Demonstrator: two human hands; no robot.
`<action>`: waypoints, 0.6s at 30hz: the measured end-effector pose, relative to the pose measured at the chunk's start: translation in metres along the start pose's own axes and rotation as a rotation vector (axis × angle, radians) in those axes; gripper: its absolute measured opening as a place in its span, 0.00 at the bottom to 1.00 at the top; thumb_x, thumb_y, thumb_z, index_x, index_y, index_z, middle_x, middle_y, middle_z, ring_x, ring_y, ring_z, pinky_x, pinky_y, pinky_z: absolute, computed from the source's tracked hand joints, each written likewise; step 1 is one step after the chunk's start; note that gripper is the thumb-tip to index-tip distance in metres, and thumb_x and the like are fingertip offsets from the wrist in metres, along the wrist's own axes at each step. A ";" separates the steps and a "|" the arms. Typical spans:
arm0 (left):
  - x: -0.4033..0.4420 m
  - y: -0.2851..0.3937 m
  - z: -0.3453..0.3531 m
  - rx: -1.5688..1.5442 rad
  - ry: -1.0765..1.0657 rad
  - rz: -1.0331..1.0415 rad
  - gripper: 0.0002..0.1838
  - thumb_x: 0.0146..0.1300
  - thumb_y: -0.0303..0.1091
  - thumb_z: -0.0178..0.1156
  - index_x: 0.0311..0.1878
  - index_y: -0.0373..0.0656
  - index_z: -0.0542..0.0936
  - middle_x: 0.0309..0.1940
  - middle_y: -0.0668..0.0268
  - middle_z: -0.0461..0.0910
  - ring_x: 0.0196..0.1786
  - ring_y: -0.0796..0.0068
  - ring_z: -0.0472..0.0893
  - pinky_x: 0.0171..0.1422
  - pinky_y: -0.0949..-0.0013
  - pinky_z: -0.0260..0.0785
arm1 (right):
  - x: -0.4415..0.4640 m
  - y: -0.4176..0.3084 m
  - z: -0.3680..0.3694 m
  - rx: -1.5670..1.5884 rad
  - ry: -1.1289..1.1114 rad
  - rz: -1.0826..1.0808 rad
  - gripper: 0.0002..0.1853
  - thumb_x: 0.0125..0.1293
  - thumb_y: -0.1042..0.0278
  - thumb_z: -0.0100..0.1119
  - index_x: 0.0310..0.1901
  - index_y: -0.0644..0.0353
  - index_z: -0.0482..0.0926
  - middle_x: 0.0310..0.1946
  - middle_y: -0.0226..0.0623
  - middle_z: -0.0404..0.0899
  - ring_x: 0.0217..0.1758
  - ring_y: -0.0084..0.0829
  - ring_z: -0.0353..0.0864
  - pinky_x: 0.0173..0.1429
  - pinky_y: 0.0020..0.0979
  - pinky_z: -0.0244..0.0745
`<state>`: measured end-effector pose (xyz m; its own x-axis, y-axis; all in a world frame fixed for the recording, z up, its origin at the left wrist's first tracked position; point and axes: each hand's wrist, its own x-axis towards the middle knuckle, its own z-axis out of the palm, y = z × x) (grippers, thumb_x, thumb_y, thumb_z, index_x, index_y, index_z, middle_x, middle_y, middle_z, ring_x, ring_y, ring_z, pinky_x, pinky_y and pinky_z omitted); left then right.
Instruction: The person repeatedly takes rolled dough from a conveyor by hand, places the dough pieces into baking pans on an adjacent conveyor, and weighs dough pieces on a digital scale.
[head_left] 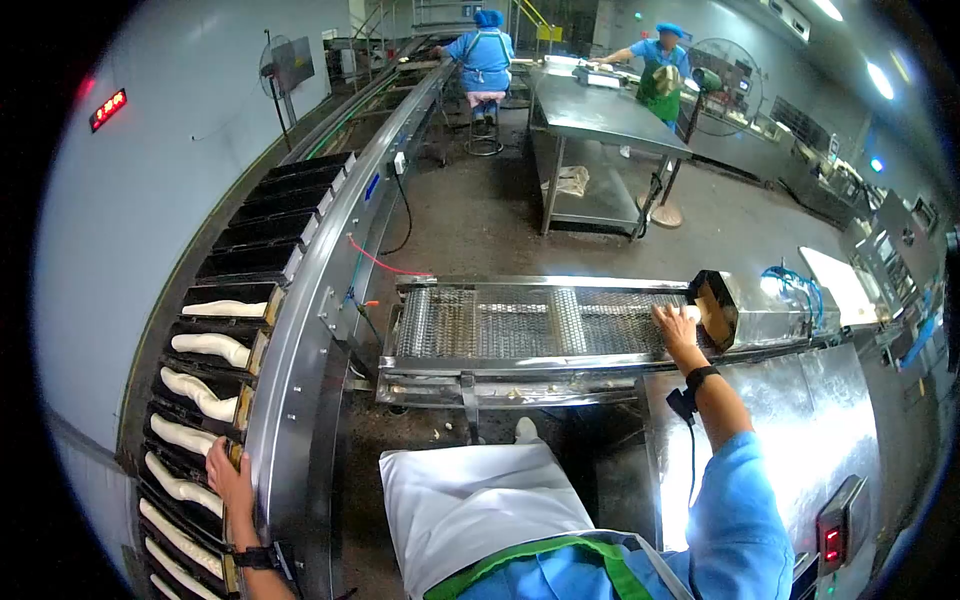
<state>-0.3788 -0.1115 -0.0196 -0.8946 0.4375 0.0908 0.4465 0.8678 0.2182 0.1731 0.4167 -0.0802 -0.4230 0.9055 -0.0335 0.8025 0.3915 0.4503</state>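
On the left, my left hand (231,484) rests at the right-hand ends of the black baking pans, its fingers loosely stretched beside a strip of white dough (182,435). Another long dough strip (180,485) lies in the pan just below it. My right hand (679,332) is over the far end of the metal mesh conveyor (515,325), fingers apart. A pale dough piece (693,313) shows at its fingertips, by the machine's outlet (716,310); the fingers partly cover it, and no firm grip is visible.
Black pans without dough (255,262) continue up the line along a steel rail (330,240). A steel table (600,105) stands ahead. Two people in blue work farther back. At lower right is a steel surface (790,420) with a red digital display (832,543).
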 end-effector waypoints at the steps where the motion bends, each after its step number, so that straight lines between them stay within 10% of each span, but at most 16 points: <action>1: 0.000 -0.003 0.003 0.000 -0.004 -0.010 0.27 0.51 0.41 0.52 0.55 0.47 0.61 0.55 0.61 0.59 0.60 0.61 0.53 0.60 0.55 0.42 | 0.005 -0.005 -0.011 0.019 -0.055 -0.017 0.22 0.53 0.68 0.48 0.52 0.40 0.61 0.54 0.35 0.59 0.53 0.38 0.63 0.48 0.43 0.65; 5: -0.006 -0.029 0.010 -0.011 0.045 0.127 0.28 0.51 0.46 0.51 0.55 0.45 0.61 0.54 0.59 0.60 0.59 0.58 0.55 0.60 0.56 0.43 | 0.045 -0.010 0.036 0.026 0.142 -0.098 0.21 0.45 0.67 0.58 0.44 0.49 0.68 0.43 0.41 0.65 0.41 0.43 0.71 0.42 0.38 0.69; 7: -0.008 -0.029 0.011 -0.055 0.054 0.168 0.28 0.51 0.47 0.52 0.54 0.45 0.62 0.53 0.60 0.61 0.59 0.59 0.55 0.60 0.57 0.43 | 0.075 -0.021 -0.001 0.187 -0.279 -0.047 0.28 0.37 0.66 0.62 0.46 0.53 0.69 0.41 0.46 0.70 0.41 0.46 0.72 0.42 0.38 0.69; 9: -0.015 -0.024 0.006 -0.032 0.054 0.110 0.26 0.51 0.44 0.53 0.53 0.46 0.62 0.52 0.61 0.61 0.59 0.60 0.55 0.61 0.60 0.42 | 0.101 -0.018 -0.017 0.269 -0.176 -0.137 0.26 0.35 0.66 0.63 0.42 0.56 0.71 0.34 0.46 0.75 0.39 0.47 0.72 0.39 0.36 0.70; 10: -0.016 -0.029 0.006 -0.041 0.050 0.099 0.26 0.49 0.41 0.54 0.53 0.47 0.62 0.53 0.61 0.61 0.59 0.61 0.55 0.61 0.60 0.42 | 0.096 -0.020 -0.047 0.339 0.062 -0.218 0.24 0.38 0.65 0.63 0.42 0.56 0.71 0.32 0.44 0.75 0.33 0.45 0.75 0.35 0.35 0.71; 12: -0.017 -0.040 0.009 -0.040 0.062 0.046 0.26 0.49 0.38 0.56 0.53 0.48 0.62 0.54 0.61 0.61 0.59 0.61 0.55 0.61 0.61 0.42 | 0.120 -0.015 -0.095 1.419 -0.145 0.179 0.19 0.49 0.71 0.57 0.44 0.63 0.68 0.24 0.38 0.75 0.20 0.29 0.75 0.21 0.34 0.72; 14: -0.015 -0.052 0.013 -0.089 0.073 0.020 0.23 0.49 0.37 0.55 0.51 0.47 0.65 0.54 0.61 0.61 0.59 0.61 0.56 0.60 0.61 0.43 | 0.148 -0.034 -0.160 1.043 0.138 -0.040 0.20 0.49 0.71 0.56 0.45 0.65 0.65 0.24 0.36 0.73 0.12 0.24 0.70 0.12 0.21 0.66; 18: -0.014 -0.013 0.003 -0.033 0.157 0.060 0.20 0.48 0.35 0.56 0.47 0.46 0.67 0.52 0.61 0.63 0.57 0.60 0.58 0.59 0.62 0.45 | 0.150 -0.086 -0.301 1.466 0.204 -0.299 0.14 0.52 0.64 0.52 0.39 0.62 0.68 0.27 0.30 0.71 0.22 0.18 0.69 0.21 0.16 0.66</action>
<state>-0.3720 -0.1280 -0.0261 -0.8593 0.4436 0.2545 0.5004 0.8319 0.2398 -0.0860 0.4694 0.1447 -0.5928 0.7758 0.2162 0.3240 0.4755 -0.8179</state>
